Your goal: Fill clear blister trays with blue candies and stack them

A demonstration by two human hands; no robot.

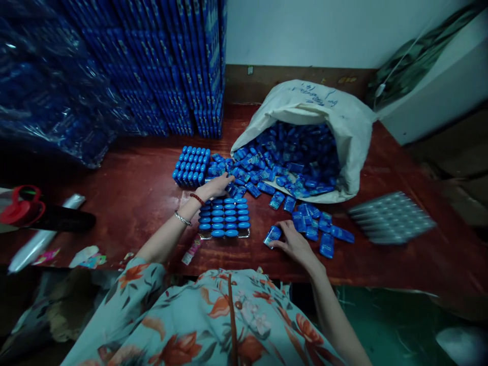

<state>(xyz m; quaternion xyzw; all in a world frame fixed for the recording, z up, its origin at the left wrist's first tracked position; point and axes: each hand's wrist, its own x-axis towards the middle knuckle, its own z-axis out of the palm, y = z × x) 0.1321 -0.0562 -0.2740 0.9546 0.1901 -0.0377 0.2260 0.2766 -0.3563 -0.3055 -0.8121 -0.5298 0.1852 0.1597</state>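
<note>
My right hand grips a small flat blue container between thumb and fingers, low over the red-brown table. At the edge of the loose pile of blue containers, my left hand has its fingers curled down; what they hold, if anything, is hidden. Just below that hand, a clear plastic tray holds rows of blue containers standing on edge. Another block of blue containers in rows stands behind it. More loose containers lie right of my right hand.
A white sack lies open, blue containers spilling from it. Stacked clear trays sit at the right. Tall stacks of blue packs rise at the back left. A black bottle with a red lid and a plastic roll lie left.
</note>
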